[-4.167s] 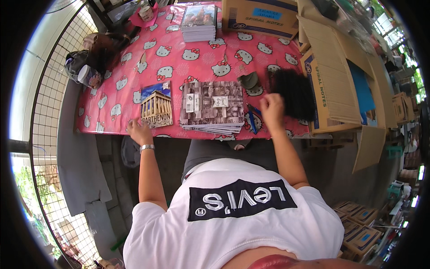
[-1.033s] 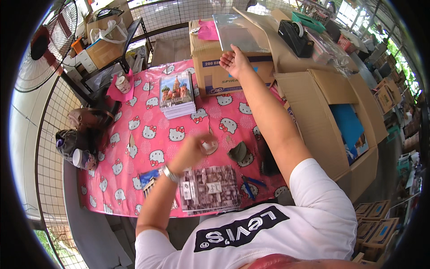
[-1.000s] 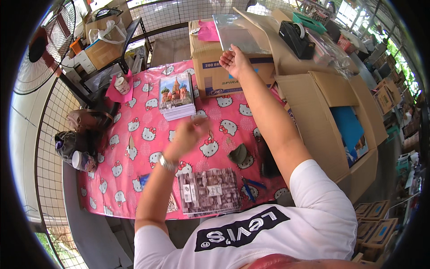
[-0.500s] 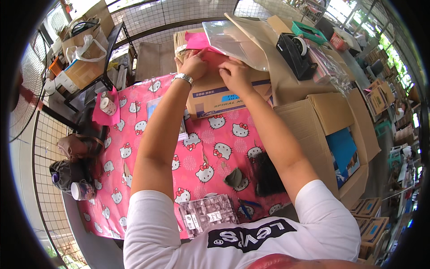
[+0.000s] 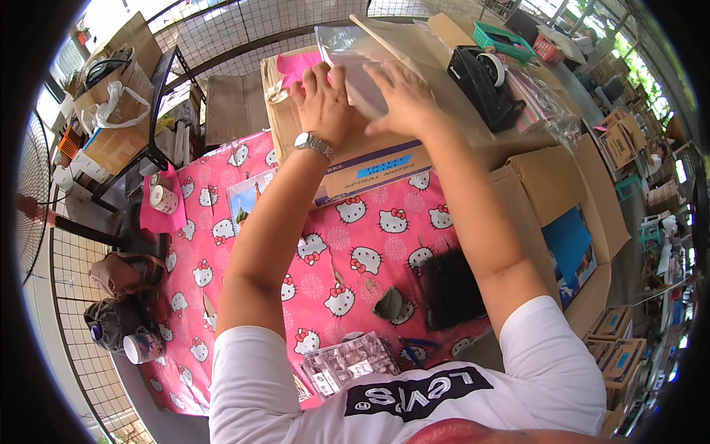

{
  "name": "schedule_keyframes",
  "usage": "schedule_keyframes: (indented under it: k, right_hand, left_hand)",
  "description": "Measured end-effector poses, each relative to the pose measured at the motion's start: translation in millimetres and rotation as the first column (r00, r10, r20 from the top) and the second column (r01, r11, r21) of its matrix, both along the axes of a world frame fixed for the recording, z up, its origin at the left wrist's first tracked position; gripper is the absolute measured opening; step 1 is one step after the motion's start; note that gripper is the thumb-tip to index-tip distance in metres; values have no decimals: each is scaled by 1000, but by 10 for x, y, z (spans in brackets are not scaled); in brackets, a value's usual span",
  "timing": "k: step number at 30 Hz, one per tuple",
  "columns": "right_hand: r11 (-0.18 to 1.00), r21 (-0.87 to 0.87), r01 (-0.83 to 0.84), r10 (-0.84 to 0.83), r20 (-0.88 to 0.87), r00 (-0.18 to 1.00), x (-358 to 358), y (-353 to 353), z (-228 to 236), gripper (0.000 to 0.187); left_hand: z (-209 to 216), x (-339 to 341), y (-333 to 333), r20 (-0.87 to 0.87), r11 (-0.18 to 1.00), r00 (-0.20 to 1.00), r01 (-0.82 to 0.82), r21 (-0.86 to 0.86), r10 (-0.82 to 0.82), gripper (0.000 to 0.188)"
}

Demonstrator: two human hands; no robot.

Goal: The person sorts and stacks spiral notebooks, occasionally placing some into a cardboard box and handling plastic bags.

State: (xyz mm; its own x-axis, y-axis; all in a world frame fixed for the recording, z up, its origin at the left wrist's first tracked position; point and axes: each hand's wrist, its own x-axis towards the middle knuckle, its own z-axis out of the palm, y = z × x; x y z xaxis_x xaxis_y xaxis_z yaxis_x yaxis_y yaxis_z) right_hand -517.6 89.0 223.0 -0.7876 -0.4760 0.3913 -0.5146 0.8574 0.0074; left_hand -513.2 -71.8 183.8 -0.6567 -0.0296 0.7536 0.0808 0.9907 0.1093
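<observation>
Both of my hands are over a closed cardboard carton (image 5: 379, 172) at the far side of the table. My left hand (image 5: 323, 107), with a wristwatch on its wrist, has its fingers raised and apart beside a bright pink sheet (image 5: 297, 66). My right hand (image 5: 405, 100) is spread wide over a clear plastic sheet (image 5: 344, 46), slightly blurred; whether it touches the sheet I cannot tell. Neither hand grips anything visible. Brown kraft paper (image 5: 433, 66) lies on the carton behind and to the right of my right hand.
A black tape dispenser (image 5: 484, 89) and a green basket (image 5: 504, 42) stand at far right. An open carton (image 5: 547, 185) holds blue items. On the pink patterned cloth (image 5: 347, 274) lie notebooks (image 5: 351, 366), black mesh (image 5: 451, 288) and paper cups (image 5: 163, 198). A fan (image 5: 33, 192) stands left.
My fingers were bent down close together at the pink sheet on the carton; now they are spread and lifted, the right hand over the plastic. The whole view has shifted slightly.
</observation>
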Motion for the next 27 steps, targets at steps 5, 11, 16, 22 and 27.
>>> schedule_keyframes:
  k: [5, 11, 16, 22, 27]
  right_hand:
    - [978, -206, -33, 98, 316, 944, -402, 272, -145, 36]
    - [695, -693, 193, -287, -21, 958, -521, 481, 193, 20]
    - [123, -988, 95, -400, 38, 916, -690, 791, 634, 23]
    - [-102, -964, 244, -546, 259, 797, -902, 2208, 755, 27]
    - [144, -769, 623, -834, 244, 495, -952, 3410, 444, 43]
  left_hand:
    - [27, -300, -605, 220, 989, 976, 34, -141, -2, 17]
    - [154, -76, -1540, -89, 805, 996, 41, 592, 15, 29]
    - [-286, 175, -2540, -58, 663, 873, -323, 675, 484, 38]
    - [-13, 216, -1378, -357, 984, 933, 25, 178, 41, 47]
    - [-23, -143, -805, 501, 1000, 865, 2, -1, -2, 57]
